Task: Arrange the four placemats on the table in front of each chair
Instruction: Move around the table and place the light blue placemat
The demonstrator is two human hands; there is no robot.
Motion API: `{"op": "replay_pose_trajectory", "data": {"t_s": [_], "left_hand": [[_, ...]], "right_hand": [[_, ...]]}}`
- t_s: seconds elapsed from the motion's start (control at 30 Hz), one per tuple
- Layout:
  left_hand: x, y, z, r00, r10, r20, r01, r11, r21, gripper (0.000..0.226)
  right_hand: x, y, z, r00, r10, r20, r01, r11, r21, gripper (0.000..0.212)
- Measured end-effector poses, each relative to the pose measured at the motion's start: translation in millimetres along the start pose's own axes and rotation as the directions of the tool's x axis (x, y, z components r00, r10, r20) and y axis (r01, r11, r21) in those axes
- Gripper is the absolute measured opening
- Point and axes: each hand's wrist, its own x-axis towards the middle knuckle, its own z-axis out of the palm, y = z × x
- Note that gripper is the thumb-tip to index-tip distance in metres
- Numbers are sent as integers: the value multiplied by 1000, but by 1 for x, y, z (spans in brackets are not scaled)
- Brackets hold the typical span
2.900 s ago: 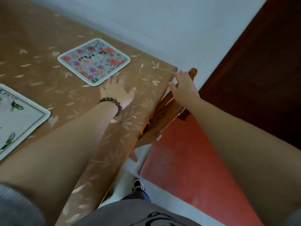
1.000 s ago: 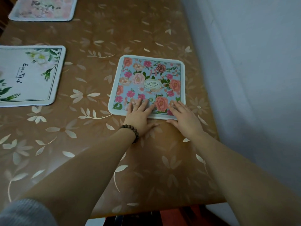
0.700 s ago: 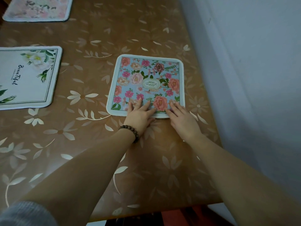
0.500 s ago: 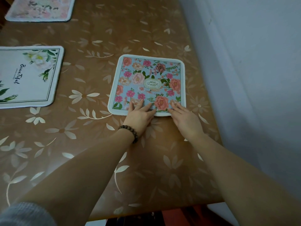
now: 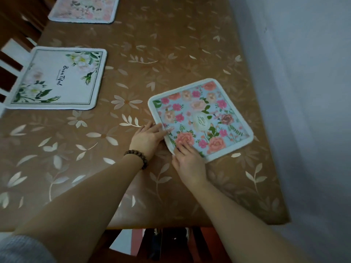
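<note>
Blue placemat skewed on worktop near wall; left hand flat, fingers straight, touching its edge; right hand apparently pressing near corner, fingers straight.

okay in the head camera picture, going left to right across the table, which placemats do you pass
White placemat with green leaves → pink floral placemat at the far edge → blue floral placemat, which both hands are touching.

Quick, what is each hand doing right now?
Left hand: open, fingertips touching the blue floral placemat edge.
Right hand: open, fingers pressing on the same placemat.
</note>
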Motion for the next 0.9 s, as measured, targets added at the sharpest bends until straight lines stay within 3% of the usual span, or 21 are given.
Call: {"op": "replay_pose_trajectory", "data": {"t_s": [0.17,0.33,0.5,0.7,0.9], "left_hand": [[-20,-37,-8,988,-152,2,152,988,-15,44],[-30,-55,-8,978,-208,27,210,975,-69,49],[-39,-41,-8,968,-241,63,247,962,-120,58],[-42,-1,2,951,-250,184,268,960,-80,82],[-52,16,8,931,-306,197,317,948,-28,93]], "right_hand": [[19,-66,20,998,62,-19,-60,991,120,28],[18,-71,36,993,91,77,-101,986,134,48],[12,-30,24,985,83,151,-95,992,77,68],[8,59,-10,930,315,191,-295,947,-127,81],[1,107,-41,844,508,172,-505,861,-62,79]]}}
